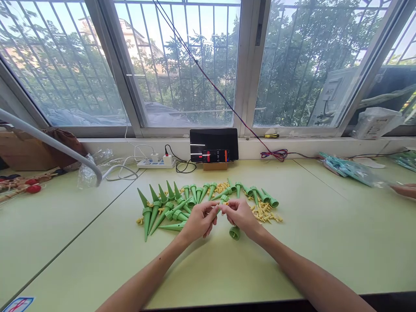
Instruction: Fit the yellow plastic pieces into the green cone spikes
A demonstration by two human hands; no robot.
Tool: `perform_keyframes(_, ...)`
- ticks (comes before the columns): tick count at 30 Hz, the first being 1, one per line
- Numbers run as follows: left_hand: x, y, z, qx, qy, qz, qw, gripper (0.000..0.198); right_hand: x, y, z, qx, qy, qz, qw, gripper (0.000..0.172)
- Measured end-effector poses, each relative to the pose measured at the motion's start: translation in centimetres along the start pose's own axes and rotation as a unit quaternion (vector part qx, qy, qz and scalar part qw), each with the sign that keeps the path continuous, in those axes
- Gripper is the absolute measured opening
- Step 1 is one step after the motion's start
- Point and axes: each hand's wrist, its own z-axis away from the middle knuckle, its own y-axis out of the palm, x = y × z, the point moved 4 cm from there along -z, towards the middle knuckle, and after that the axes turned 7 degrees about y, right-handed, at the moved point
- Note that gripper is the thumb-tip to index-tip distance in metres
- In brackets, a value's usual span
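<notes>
In the middle of the table my left hand [200,221] is closed around a green plastic spike [224,198] whose ribbed cap end points up and away from me. My right hand [242,216] meets it there, thumb and finger pinching a small yellow plastic valve [225,203] against the spike; my fingertips partly hide both. Just below my right hand lies a loose green cap [234,233], its hollow side showing. Many green spikes [147,219] lie and stand to the left of and behind my hands. To the right, yellow valves [264,214] form a loose pile.
A phone [216,156] leans before a black tablet [212,138] at the back. Left of them are a power strip [156,164] and white cables. Plastic-wrapped packets [347,168] lie at right, near another person's hand [404,190]. A grey tube [52,141] crosses the left side.
</notes>
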Motion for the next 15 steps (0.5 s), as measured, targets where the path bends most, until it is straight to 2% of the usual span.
perform_keyframes(10, 0.51, 0.17, -0.06, 0.008, 0.003, 0.004, 1.000, 0.040, -0.40, 0.25, 0.02, -0.002, 0.020, -0.036, 0.999, 0.026)
perform_keyframes(15, 0.60, 0.21, -0.14, 0.008, 0.006, 0.015, 1.000, 0.039, -0.52, 0.25, -0.14, 0.013, 0.004, -0.055, 0.998, 0.026)
